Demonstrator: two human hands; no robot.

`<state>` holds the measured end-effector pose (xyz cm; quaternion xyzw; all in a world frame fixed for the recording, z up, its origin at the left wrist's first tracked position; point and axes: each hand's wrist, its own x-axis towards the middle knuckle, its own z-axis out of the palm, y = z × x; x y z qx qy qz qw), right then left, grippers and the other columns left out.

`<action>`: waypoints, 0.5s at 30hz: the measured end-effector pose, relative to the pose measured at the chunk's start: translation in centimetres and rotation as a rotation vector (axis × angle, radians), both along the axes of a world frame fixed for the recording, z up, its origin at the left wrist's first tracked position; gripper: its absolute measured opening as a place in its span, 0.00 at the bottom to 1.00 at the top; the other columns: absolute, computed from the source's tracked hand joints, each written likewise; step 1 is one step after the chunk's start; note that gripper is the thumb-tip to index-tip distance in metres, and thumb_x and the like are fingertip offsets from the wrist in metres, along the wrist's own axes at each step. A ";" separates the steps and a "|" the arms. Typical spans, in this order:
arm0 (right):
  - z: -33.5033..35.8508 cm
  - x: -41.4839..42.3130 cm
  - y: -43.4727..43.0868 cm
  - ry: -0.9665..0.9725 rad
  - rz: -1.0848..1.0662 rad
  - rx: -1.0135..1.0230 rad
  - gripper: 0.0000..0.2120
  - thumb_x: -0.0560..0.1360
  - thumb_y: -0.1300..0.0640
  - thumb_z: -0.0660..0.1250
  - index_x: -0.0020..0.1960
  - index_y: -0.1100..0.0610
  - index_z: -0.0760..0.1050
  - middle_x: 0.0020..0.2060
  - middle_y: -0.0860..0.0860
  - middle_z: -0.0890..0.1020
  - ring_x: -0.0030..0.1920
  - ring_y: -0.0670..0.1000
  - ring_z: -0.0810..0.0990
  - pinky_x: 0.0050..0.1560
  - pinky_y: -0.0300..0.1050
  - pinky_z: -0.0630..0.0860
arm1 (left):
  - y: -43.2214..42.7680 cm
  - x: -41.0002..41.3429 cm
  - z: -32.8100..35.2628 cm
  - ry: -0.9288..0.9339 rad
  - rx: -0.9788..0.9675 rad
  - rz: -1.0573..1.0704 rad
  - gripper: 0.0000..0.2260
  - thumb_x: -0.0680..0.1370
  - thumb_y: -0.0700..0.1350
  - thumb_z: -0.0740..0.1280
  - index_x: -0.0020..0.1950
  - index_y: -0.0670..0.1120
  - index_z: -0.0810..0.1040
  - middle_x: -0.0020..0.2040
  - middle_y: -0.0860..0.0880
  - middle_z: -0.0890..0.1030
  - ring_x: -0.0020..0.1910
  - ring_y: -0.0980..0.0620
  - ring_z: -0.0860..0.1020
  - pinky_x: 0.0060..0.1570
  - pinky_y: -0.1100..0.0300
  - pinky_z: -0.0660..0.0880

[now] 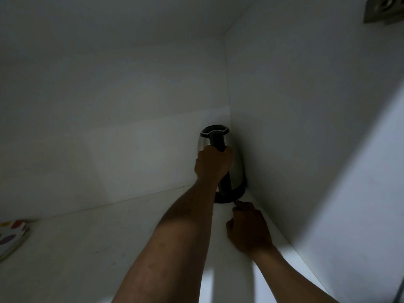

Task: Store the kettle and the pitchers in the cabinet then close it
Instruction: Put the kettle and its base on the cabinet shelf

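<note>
Steel-bodied, the kettle (220,158) is standing upright on its black base in the back right corner of the white cabinet (131,127). The left hand (213,164) is gripping its black handle, fingers clenched. The right hand (248,228) is resting on the shelf (98,248) just beside the base, pinching a thin dark cord (235,203).

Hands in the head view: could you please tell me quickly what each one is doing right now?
Left hand: closed around the kettle handle.
Right hand: curled near the kettle's base, apparently pinching something thin and dark; cannot tell what.
</note>
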<state>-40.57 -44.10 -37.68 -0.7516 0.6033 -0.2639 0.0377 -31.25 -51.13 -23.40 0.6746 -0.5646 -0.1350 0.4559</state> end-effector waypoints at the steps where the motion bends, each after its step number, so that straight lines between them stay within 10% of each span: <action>1: -0.1 0.0 -0.1 0.001 0.004 0.002 0.18 0.76 0.54 0.58 0.61 0.59 0.78 0.72 0.55 0.72 0.68 0.57 0.71 0.67 0.49 0.70 | -0.1 -0.1 0.0 -0.003 0.014 -0.004 0.21 0.77 0.59 0.64 0.61 0.44 0.79 0.41 0.51 0.76 0.39 0.51 0.76 0.35 0.60 0.69; 15: 0.2 0.0 0.5 -0.027 0.003 -0.010 0.15 0.74 0.55 0.61 0.55 0.61 0.79 0.65 0.58 0.76 0.59 0.60 0.76 0.57 0.51 0.76 | 2.9 1.0 -1.2 -0.076 0.080 -0.095 0.30 0.74 0.66 0.69 0.65 0.45 0.74 0.53 0.46 0.80 0.53 0.43 0.81 0.53 0.49 0.81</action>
